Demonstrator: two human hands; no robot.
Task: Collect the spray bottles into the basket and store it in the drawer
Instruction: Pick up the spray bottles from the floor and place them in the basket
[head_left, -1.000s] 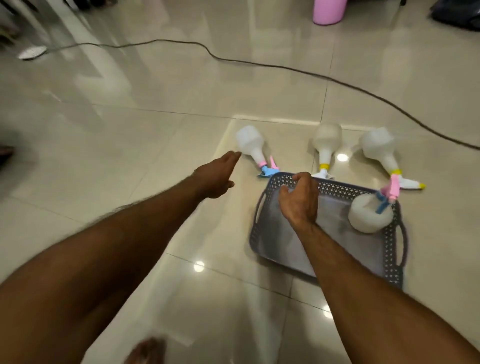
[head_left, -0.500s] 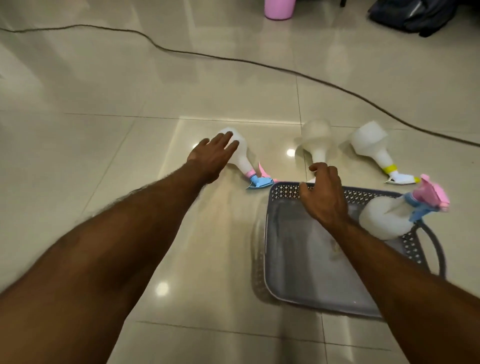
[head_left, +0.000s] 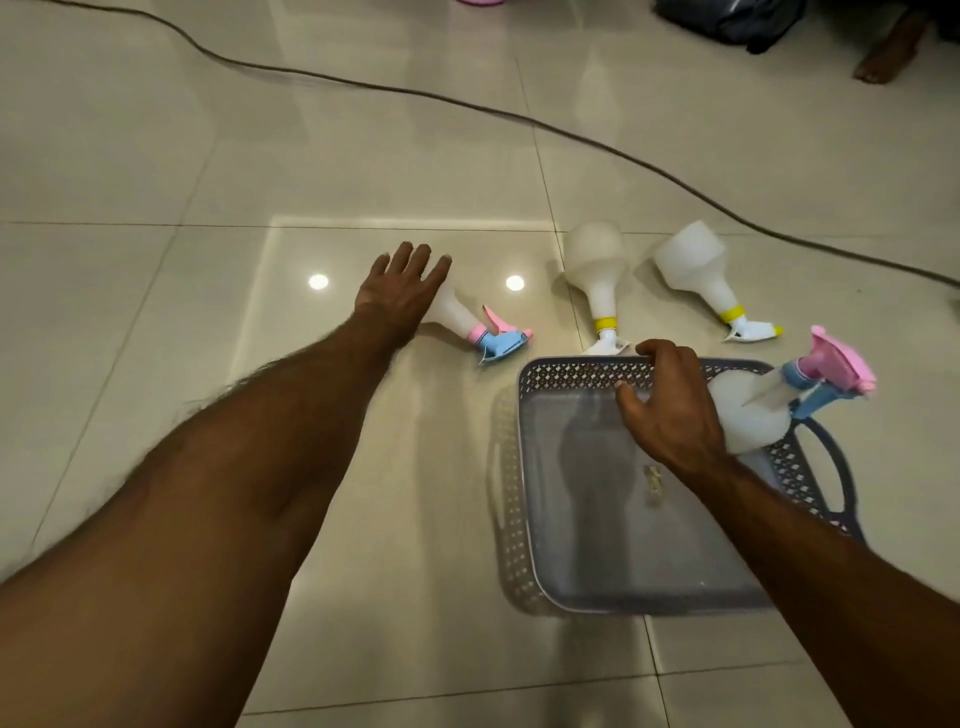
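Observation:
A grey perforated basket (head_left: 571, 372) lies on the tiled floor at the right. My right hand (head_left: 670, 410) grips its far rim, fingers curled over the edge. One white spray bottle with a pink and blue head (head_left: 756, 415) lies inside, leaning on the right wall. My left hand (head_left: 402, 291) rests with straight fingers on the body of a second pink-and-blue-headed bottle (head_left: 457, 317), which lies on the floor left of the basket. Two white bottles with yellow collars (head_left: 595, 260) (head_left: 693, 265) lie just beyond the basket.
A dark cable (head_left: 519, 117) runs across the floor behind the bottles. At the top right lie a dark bag (head_left: 737, 21) and another person's bare foot (head_left: 883, 57). Glossy tile stretches to the left and front.
My left hand has moved forward from beside the pink-and-blue bottle onto its body. My right hand keeps hold of the basket rim. The view has shifted closer and to the left.

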